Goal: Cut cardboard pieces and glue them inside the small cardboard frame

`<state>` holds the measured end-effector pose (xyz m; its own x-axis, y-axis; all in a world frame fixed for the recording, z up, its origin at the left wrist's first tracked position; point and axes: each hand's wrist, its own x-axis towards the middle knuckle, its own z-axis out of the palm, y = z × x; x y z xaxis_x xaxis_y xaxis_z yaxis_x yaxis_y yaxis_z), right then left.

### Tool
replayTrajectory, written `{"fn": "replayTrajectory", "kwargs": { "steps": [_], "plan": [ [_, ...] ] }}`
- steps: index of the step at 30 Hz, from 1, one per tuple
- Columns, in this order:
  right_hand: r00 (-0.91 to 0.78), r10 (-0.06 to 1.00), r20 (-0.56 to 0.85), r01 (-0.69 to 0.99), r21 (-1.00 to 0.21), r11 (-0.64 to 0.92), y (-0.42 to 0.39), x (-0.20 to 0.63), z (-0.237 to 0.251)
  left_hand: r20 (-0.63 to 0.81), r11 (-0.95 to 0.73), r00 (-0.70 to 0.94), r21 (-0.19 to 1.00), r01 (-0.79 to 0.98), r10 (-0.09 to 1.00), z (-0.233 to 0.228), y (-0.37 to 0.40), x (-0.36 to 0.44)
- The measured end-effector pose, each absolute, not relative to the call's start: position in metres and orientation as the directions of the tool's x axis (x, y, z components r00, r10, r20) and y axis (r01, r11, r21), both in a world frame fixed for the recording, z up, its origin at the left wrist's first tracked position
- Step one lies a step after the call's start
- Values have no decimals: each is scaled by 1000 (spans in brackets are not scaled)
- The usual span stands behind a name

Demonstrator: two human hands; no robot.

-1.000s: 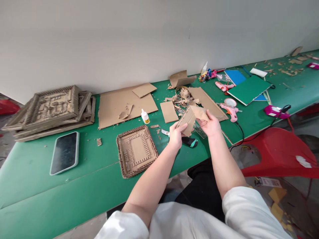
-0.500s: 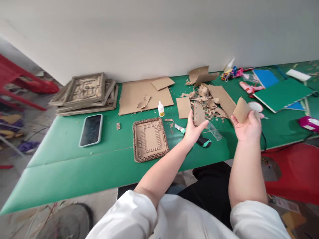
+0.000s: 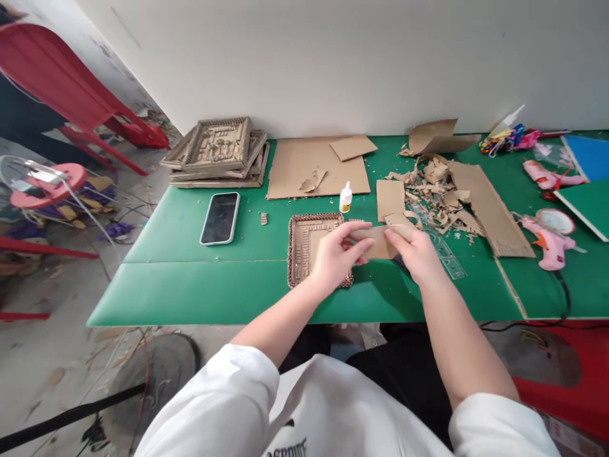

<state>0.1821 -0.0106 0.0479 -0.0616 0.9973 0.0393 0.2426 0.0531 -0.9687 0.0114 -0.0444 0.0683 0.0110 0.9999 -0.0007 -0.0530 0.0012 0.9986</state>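
A small cardboard piece [image 3: 380, 242] hangs just above the bench's [image 3: 190, 285] near edge, long axis running left to right, its left end pinched by the left hand [image 3: 335, 257], its right by the right hand [image 3: 416, 254], beside a woven cardboard tray [image 3: 302, 244].

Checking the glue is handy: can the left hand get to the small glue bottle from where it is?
Probably yes. The glue bottle stands upright just beyond the cardboard frame, with only that low frame between it and the left hand. But that hand is holding a cardboard piece with the right hand.
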Motion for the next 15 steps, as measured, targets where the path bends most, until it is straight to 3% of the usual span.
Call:
{"fn": "replayTrajectory", "kwargs": {
  "steps": [3,7,9,13,15],
  "plan": [
    [-154,985,-75,360,-933,-15,-3,147,56,13,-5,-34,975,224,999,66,-37,-36],
    [-297,943,-148,475,-880,12,15,108,58,67,-7,-84,821,571,994,57,-14,-85],
    [-325,937,-131,558,-826,78,23,93,55,11,48,-94,799,599,995,46,-3,-99],
    [-283,956,-80,677,-723,140,31,80,46,-104,118,-56,872,474,993,28,7,-112],
    [-310,949,46,649,-719,247,30,81,41,-94,103,-41,895,434,995,25,6,-116]
  ]
}}
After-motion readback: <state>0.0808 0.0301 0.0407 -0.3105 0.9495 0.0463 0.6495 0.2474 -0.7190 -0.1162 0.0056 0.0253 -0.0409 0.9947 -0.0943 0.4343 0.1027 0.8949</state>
